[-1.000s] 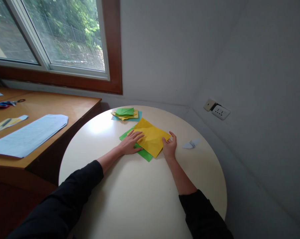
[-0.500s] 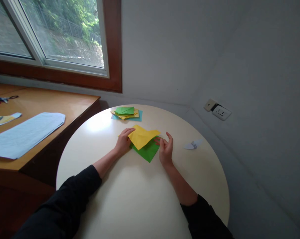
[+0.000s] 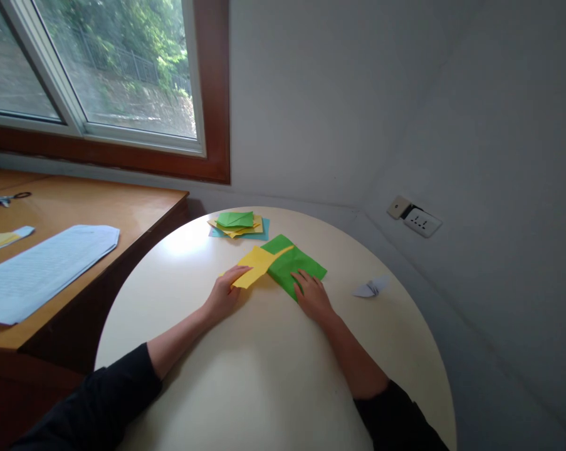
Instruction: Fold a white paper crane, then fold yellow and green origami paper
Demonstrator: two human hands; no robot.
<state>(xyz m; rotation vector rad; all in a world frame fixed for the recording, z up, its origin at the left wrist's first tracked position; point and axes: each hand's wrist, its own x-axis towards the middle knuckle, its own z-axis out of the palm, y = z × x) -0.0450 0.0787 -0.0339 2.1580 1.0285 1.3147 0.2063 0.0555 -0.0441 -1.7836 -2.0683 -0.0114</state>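
My left hand [image 3: 226,291] grips the near left edge of a sheet of yellow paper [image 3: 254,263], thumb below and fingers on top. The yellow paper is bent, and its right end overlaps a sheet of green paper [image 3: 306,263] that lies on the table. On the near part of the green sheet rests my right hand [image 3: 312,294], its fingers spread and pressing down on the paper with nothing held. The yellow sheet hides part of the green sheet's left side.
The round white table [image 3: 245,376] carries a stack of coloured paper [image 3: 235,220] at its far edge and a small folded white paper [image 3: 370,288] at the right. To the left, a wooden desk [image 3: 136,194] holds printed sheets [image 3: 52,269] and scissors [image 3: 5,200].
The yellow paper has moved left off most of the green sheet, carried by my left hand. My right hand has come down flat onto the green paper, which now sits farther right.
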